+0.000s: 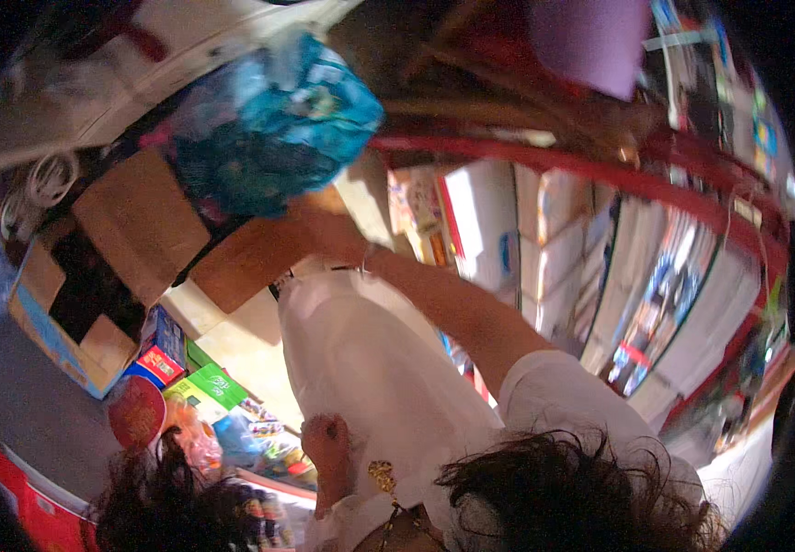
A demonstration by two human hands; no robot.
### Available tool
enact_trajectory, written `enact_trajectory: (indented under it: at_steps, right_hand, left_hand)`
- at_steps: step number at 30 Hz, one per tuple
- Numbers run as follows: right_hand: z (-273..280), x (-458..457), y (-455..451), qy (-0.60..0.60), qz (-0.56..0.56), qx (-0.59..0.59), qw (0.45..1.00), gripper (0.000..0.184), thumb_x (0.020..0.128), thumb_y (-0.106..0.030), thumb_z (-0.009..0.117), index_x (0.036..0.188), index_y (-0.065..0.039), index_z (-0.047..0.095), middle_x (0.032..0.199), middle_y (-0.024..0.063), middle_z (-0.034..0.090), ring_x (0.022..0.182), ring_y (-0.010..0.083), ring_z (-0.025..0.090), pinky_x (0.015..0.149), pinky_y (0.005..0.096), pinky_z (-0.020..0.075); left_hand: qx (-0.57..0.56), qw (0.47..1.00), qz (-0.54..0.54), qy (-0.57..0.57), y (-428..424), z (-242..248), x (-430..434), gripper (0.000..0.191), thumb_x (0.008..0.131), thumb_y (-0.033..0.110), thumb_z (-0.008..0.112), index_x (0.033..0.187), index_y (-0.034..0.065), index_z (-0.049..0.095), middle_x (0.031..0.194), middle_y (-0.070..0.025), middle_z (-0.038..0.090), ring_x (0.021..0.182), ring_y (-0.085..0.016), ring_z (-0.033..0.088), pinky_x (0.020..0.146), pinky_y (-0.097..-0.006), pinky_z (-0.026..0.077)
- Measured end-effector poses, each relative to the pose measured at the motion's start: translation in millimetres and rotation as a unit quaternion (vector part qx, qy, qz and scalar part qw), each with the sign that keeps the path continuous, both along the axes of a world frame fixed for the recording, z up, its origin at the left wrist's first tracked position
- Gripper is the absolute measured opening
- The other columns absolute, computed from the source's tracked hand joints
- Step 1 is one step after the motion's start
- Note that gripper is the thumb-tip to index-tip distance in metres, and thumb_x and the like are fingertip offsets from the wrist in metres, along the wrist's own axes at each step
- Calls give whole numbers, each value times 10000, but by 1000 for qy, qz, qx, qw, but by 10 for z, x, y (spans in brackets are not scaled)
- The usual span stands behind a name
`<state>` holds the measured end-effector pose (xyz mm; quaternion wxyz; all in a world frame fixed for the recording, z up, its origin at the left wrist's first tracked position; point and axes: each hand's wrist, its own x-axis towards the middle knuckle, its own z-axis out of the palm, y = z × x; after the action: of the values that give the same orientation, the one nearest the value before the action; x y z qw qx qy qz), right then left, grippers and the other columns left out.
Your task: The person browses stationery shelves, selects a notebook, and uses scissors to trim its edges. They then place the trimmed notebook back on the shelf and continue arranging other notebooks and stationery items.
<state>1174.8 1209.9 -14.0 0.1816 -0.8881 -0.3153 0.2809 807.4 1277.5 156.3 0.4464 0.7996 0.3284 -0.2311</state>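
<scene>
My right arm reaches forward, with a thin band at the wrist. My right hand (325, 217) is blurred and in shadow at the near edge of a blue plastic bag (301, 117) with mixed contents. Whether its fingers grip the bag or only touch it cannot be told. Below that hand, brown cardboard flaps (242, 265) stick out. Close to my body, my left hand (327, 445) is bent up in front of my white top (383, 372). Its fingers look curled, with a small dark spot on it and nothing plainly held.
An open cardboard box (87, 297) stands at the left. Near it lie a red round lid or tub (136, 412), a green packet (218, 384) and an orange plastic bag (190, 431). Coiled white cable (52, 179) lies beyond the box. Stocked shelves (645, 303) with red edges line the right.
</scene>
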Motion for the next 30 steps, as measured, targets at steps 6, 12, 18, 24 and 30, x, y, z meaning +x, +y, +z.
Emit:
enact_trajectory:
  at_steps: [6,12,18,24,30]
  right_hand:
    - [225,-2450,-2146,261,-302,-44,916,382,869,-190,591,1224,-51,563,942,176,654,913,333,637,848,433,510]
    - [875,-2973,-2903,107,-477,-160,858,560,799,-160,708,1303,-24,504,1189,188,553,1092,320,565,944,401,477]
    - [688,-2613,-3573,-100,-438,-150,881,491,861,-96,589,1314,18,438,1302,235,467,1266,411,406,1068,462,369]
    - [471,-1549,-4159,-323,-429,-158,829,415,924,-97,478,1311,52,456,1231,313,524,1086,436,543,970,448,436]
    - [-450,-1019,-5621,-442,-76,-538,714,281,983,-125,435,1187,0,583,1117,229,629,987,359,621,872,416,496]
  left_hand:
    - [-256,942,140,169,554,-254,78,258,856,137,616,648,16,521,571,-2,466,575,-97,414,517,-312,356]
    - [-341,931,60,119,256,-279,672,147,853,126,630,764,35,555,702,40,479,681,-75,449,613,-255,397]
    - [-451,887,18,102,-729,-887,623,164,842,116,645,981,49,591,928,-36,566,854,-126,544,739,-281,455]
    - [-520,832,-162,101,-2061,-1393,1527,264,867,218,645,1050,29,626,1033,-126,628,974,-232,617,857,-324,478]
    - [-442,820,-340,-131,-3043,-2297,2077,371,834,161,608,1188,50,587,1233,-170,537,1124,-303,553,976,-393,449]
